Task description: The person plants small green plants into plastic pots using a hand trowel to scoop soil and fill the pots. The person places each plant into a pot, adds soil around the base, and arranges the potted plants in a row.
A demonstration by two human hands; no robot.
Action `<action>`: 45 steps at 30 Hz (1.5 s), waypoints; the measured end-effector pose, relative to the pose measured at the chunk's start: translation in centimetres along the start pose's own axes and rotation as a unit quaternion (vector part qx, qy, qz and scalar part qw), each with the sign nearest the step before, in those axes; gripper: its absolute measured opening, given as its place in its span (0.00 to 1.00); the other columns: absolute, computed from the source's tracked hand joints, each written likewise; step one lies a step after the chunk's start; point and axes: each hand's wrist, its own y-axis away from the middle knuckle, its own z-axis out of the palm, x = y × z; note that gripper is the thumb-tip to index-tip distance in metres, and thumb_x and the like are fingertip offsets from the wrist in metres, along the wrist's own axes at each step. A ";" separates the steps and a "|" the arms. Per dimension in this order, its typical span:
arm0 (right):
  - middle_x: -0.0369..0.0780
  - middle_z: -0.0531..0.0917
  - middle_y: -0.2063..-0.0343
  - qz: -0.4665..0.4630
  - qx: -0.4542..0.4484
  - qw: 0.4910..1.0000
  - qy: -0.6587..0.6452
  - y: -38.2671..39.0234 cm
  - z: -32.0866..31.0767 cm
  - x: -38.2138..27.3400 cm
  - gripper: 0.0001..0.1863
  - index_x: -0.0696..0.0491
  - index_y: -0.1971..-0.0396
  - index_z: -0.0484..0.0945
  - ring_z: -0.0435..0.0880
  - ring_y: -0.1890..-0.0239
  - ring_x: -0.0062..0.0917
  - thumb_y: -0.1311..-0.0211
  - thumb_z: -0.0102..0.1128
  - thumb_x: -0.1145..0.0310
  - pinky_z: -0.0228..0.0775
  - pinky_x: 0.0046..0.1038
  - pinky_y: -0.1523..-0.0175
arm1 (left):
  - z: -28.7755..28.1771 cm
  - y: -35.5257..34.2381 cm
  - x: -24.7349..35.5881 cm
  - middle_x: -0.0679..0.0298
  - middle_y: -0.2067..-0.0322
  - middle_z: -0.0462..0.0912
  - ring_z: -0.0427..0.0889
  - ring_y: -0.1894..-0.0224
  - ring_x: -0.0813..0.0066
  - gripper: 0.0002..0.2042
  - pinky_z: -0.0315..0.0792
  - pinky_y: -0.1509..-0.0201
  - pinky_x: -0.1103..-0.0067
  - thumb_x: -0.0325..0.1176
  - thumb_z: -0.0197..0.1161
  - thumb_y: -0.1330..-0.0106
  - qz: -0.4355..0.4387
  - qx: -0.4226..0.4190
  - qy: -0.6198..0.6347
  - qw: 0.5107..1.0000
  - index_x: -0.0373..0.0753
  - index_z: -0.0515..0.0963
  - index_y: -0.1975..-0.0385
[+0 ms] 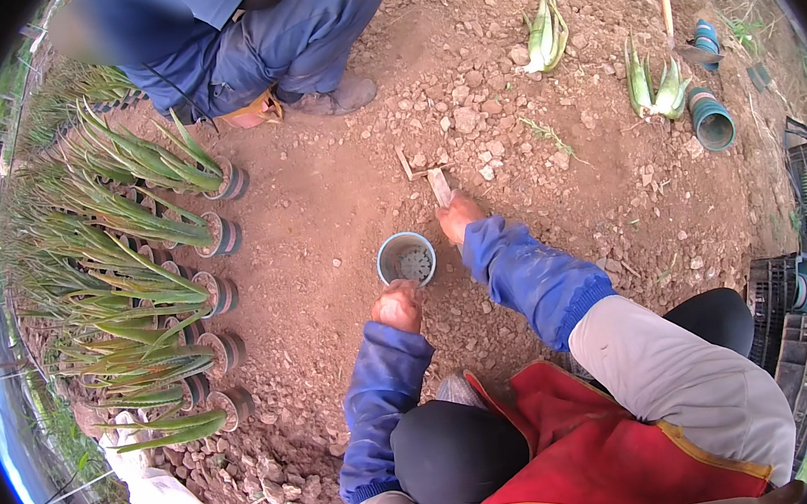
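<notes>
The left hand (399, 307) grips the rim of a round, blue-rimmed plastic pot (390, 254) at its twelve o'clock; the right hand (460, 215) clasps a pale, flat-handled tool (439, 187) at eleven o'clock

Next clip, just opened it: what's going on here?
Over bare soil, the person's left hand holds the near rim of a blue-rimmed pot with no plant in it. Just beyond, the right hand grips a small tool; its exact kind is hard to tell. Potted spiky plants line the left side, and loose plants lie at the upper right. A co-worker crouches at the upper left.
</notes>
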 end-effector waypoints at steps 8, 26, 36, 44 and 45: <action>0.58 0.82 0.56 -0.131 0.019 0.988 0.084 6.2 -8.0 4.0 0.22 0.59 0.53 0.73 0.81 0.51 0.55 0.38 0.57 0.57 0.73 0.49 0.48 | -2.3 -0.1 3.6 0.45 0.51 0.81 0.83 0.54 0.47 0.18 0.78 0.50 0.62 0.36 0.70 0.39 0.015 0.068 -0.001 0.998 0.36 0.81 0.52; 0.48 0.83 0.73 -0.436 -0.066 0.800 0.407 9.3 -24.6 -3.0 0.15 0.52 0.58 0.73 0.84 0.67 0.49 0.45 0.63 0.66 0.74 0.49 0.62 | -0.2 -1.1 2.1 0.60 0.72 0.83 0.82 0.77 0.74 0.17 0.74 0.79 0.77 0.28 0.57 0.31 -0.337 0.095 0.404 0.845 0.32 0.75 0.44; 0.54 0.84 0.68 -0.270 -0.111 0.917 0.270 7.7 -27.4 4.8 0.23 0.56 0.53 0.74 0.84 0.61 0.53 0.42 0.63 0.56 0.74 0.49 0.56 | 3.3 0.6 -2.8 0.64 0.69 0.83 0.81 0.73 0.78 0.17 0.74 0.75 0.81 0.27 0.60 0.30 -0.259 0.142 0.416 0.860 0.33 0.75 0.42; 0.58 0.83 0.66 -0.153 -0.148 0.882 0.421 7.2 -32.7 8.8 0.20 0.60 0.60 0.81 0.84 0.59 0.53 0.43 0.62 0.57 0.75 0.47 0.54 | 1.8 1.5 -3.8 0.60 0.65 0.81 0.82 0.72 0.72 0.26 0.76 0.77 0.74 0.38 0.60 0.28 -0.315 0.063 0.445 0.836 0.46 0.66 0.31; 0.58 0.84 0.66 -0.152 -0.128 0.898 0.393 6.5 -33.6 9.3 0.20 0.60 0.62 0.82 0.84 0.59 0.53 0.43 0.63 0.57 0.75 0.47 0.53 | 1.5 1.8 -3.5 0.58 0.64 0.80 0.82 0.73 0.70 0.28 0.76 0.77 0.73 0.39 0.60 0.28 -0.345 0.079 0.441 0.825 0.46 0.62 0.29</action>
